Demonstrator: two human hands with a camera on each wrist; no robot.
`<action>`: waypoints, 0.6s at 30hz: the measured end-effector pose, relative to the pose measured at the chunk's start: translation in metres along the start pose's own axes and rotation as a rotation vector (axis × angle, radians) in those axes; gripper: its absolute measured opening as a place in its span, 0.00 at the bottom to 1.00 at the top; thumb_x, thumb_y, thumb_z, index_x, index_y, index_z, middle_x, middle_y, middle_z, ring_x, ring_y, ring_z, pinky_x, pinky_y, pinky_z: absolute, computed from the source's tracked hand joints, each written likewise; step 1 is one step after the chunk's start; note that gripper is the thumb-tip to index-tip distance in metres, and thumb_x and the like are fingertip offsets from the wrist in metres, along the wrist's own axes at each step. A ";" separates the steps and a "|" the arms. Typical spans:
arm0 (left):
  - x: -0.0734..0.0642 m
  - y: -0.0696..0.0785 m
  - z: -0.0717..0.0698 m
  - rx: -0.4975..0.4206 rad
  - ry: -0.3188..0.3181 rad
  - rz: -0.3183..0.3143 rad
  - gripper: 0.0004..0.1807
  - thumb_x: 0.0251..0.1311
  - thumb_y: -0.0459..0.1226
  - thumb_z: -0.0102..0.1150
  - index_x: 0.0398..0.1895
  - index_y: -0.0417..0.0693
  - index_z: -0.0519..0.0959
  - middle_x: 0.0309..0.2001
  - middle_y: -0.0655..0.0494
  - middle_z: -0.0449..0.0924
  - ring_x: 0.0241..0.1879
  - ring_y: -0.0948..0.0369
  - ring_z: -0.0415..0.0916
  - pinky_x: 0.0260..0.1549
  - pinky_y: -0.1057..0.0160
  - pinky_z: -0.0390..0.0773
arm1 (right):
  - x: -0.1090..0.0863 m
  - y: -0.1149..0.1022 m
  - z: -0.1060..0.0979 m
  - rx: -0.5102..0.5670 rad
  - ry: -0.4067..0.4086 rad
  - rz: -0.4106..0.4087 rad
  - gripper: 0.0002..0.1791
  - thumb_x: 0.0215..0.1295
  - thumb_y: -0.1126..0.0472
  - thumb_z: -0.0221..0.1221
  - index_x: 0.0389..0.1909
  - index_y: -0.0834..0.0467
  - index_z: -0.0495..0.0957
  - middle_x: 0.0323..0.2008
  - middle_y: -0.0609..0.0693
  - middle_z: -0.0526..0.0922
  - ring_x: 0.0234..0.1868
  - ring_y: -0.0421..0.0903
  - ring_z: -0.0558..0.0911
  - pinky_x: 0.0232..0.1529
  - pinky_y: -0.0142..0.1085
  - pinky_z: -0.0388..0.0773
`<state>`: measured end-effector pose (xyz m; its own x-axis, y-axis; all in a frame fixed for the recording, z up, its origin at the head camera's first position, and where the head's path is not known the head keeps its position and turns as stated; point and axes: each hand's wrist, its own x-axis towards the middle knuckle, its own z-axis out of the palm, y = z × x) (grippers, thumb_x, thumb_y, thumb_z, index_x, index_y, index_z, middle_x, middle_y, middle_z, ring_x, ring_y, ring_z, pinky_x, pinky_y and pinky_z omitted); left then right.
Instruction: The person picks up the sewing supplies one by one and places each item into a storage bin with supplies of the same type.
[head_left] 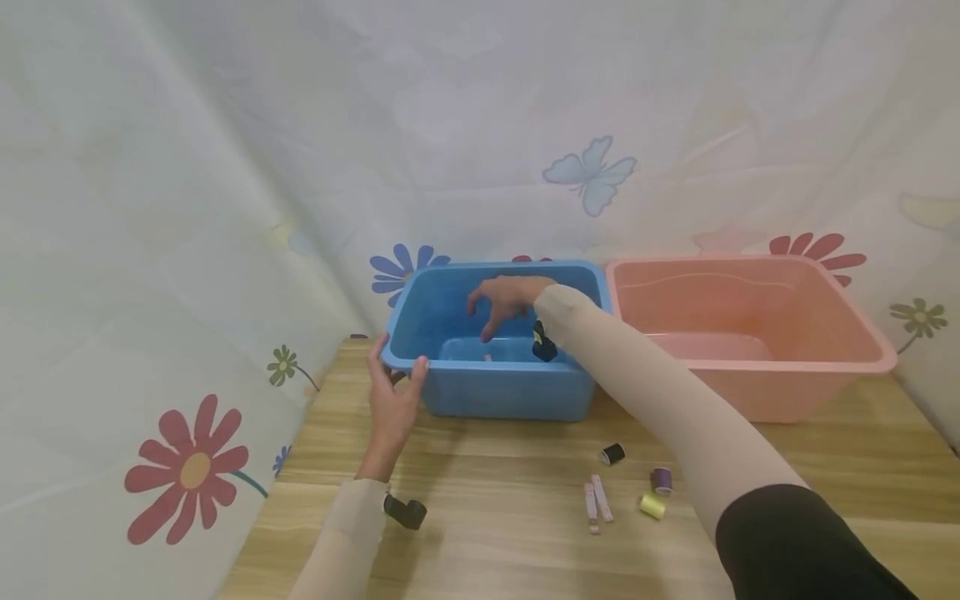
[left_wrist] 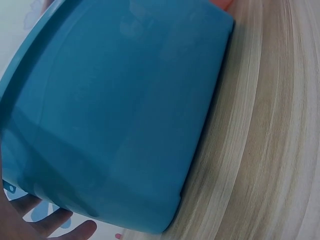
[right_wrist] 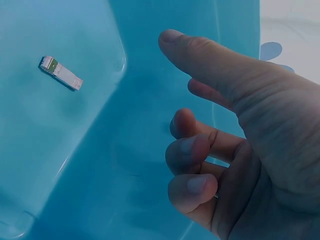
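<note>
The strip (right_wrist: 61,73) lies flat on the floor of the blue bin (head_left: 502,392), touching neither of your hands. In the right wrist view its long axis runs from about ten o'clock to four, and it sits at roughly nine to ten o'clock from your thumb tip, well apart. Your right hand (head_left: 506,296) is the nearer, hanging inside the bin with thumb spread, fingers loosely curled and nothing held; from the head view, the strip is at about half past six from it. Your left hand (head_left: 393,408) grips the bin's near left corner at seven o'clock, thumb at the rim, fingers along the outside.

Beyond, the pink bin (head_left: 772,392) stands just beside at three o'clock. On the table at about five lie a black spool (head_left: 612,453), a purple spool (head_left: 662,480), a yellow spool (head_left: 652,505) and two more strips (head_left: 591,504).

The near rim hides most of the strip from your head camera; its print is too small to read. Your right index finger is largely behind the thumb in the wrist view.
</note>
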<state>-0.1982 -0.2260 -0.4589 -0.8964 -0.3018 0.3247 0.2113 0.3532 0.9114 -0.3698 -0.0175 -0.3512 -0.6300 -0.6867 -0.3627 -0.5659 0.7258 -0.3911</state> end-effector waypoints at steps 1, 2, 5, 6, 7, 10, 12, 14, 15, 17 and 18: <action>0.000 0.000 0.000 0.001 0.002 0.002 0.41 0.62 0.57 0.60 0.74 0.68 0.50 0.71 0.56 0.60 0.63 0.49 0.65 0.54 0.39 0.71 | -0.001 0.000 0.000 0.002 0.003 -0.001 0.35 0.55 0.43 0.69 0.64 0.41 0.70 0.68 0.51 0.64 0.51 0.48 0.76 0.44 0.46 0.80; 0.000 0.000 0.000 0.003 0.001 0.001 0.42 0.62 0.57 0.59 0.74 0.68 0.50 0.71 0.56 0.60 0.64 0.49 0.65 0.55 0.39 0.70 | -0.001 0.000 -0.001 0.000 0.006 -0.005 0.35 0.55 0.43 0.69 0.64 0.41 0.70 0.68 0.51 0.64 0.51 0.48 0.76 0.43 0.46 0.80; 0.000 -0.001 0.001 0.006 -0.004 -0.003 0.42 0.62 0.57 0.59 0.74 0.66 0.49 0.72 0.56 0.59 0.65 0.49 0.63 0.57 0.38 0.69 | -0.004 0.001 -0.004 -0.010 0.032 -0.035 0.35 0.56 0.42 0.69 0.65 0.41 0.69 0.65 0.50 0.68 0.50 0.46 0.77 0.45 0.43 0.80; -0.001 -0.001 0.001 0.005 -0.007 -0.006 0.42 0.62 0.58 0.59 0.74 0.66 0.49 0.72 0.56 0.58 0.65 0.49 0.63 0.57 0.37 0.68 | -0.005 0.001 -0.005 -0.016 0.046 -0.053 0.36 0.56 0.42 0.69 0.65 0.41 0.69 0.63 0.50 0.70 0.48 0.46 0.77 0.45 0.42 0.79; 0.000 -0.001 0.002 0.007 -0.007 -0.009 0.42 0.62 0.58 0.59 0.75 0.67 0.49 0.72 0.56 0.58 0.66 0.49 0.63 0.57 0.37 0.68 | -0.006 0.002 -0.007 -0.015 0.063 -0.072 0.36 0.56 0.43 0.68 0.65 0.42 0.68 0.61 0.49 0.71 0.47 0.46 0.77 0.45 0.42 0.79; -0.001 -0.001 0.002 0.007 -0.009 -0.004 0.42 0.62 0.58 0.58 0.74 0.68 0.49 0.72 0.57 0.58 0.65 0.49 0.63 0.56 0.38 0.69 | -0.010 0.002 -0.012 0.009 0.112 -0.127 0.37 0.57 0.44 0.69 0.66 0.45 0.68 0.52 0.49 0.77 0.44 0.45 0.78 0.45 0.41 0.78; -0.001 -0.001 0.001 0.007 -0.003 0.001 0.41 0.62 0.58 0.58 0.74 0.69 0.49 0.72 0.58 0.59 0.64 0.50 0.64 0.55 0.39 0.70 | -0.012 0.002 -0.014 0.040 0.140 -0.149 0.38 0.56 0.45 0.69 0.67 0.46 0.67 0.45 0.49 0.79 0.42 0.45 0.79 0.43 0.41 0.79; -0.001 -0.001 0.001 0.010 0.000 0.005 0.41 0.62 0.58 0.58 0.74 0.70 0.49 0.71 0.58 0.59 0.64 0.50 0.64 0.55 0.39 0.71 | -0.014 0.003 -0.016 0.061 0.163 -0.154 0.40 0.56 0.44 0.69 0.69 0.46 0.65 0.43 0.48 0.80 0.42 0.44 0.80 0.43 0.40 0.80; -0.001 -0.001 0.001 0.009 -0.001 0.009 0.41 0.62 0.57 0.58 0.74 0.70 0.49 0.72 0.58 0.59 0.64 0.50 0.64 0.55 0.39 0.70 | -0.015 0.003 -0.017 0.059 0.177 -0.153 0.42 0.55 0.42 0.69 0.69 0.45 0.64 0.43 0.47 0.80 0.42 0.43 0.80 0.43 0.40 0.80; -0.001 -0.001 0.001 0.012 0.001 0.003 0.41 0.62 0.58 0.58 0.74 0.71 0.49 0.72 0.59 0.59 0.65 0.50 0.64 0.55 0.39 0.70 | -0.017 0.004 -0.018 0.063 0.206 -0.140 0.44 0.54 0.39 0.69 0.70 0.43 0.62 0.44 0.47 0.80 0.43 0.42 0.80 0.43 0.39 0.80; -0.001 -0.001 0.001 0.013 -0.001 0.000 0.41 0.62 0.58 0.58 0.74 0.71 0.49 0.72 0.59 0.58 0.65 0.50 0.64 0.56 0.39 0.70 | -0.019 0.005 -0.019 0.067 0.217 -0.139 0.45 0.53 0.38 0.69 0.71 0.42 0.60 0.46 0.48 0.80 0.43 0.42 0.80 0.43 0.40 0.80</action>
<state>-0.1977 -0.2252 -0.4599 -0.8967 -0.3006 0.3249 0.2066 0.3648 0.9079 -0.3709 -0.0005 -0.3302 -0.6519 -0.7497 -0.1141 -0.6234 0.6155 -0.4822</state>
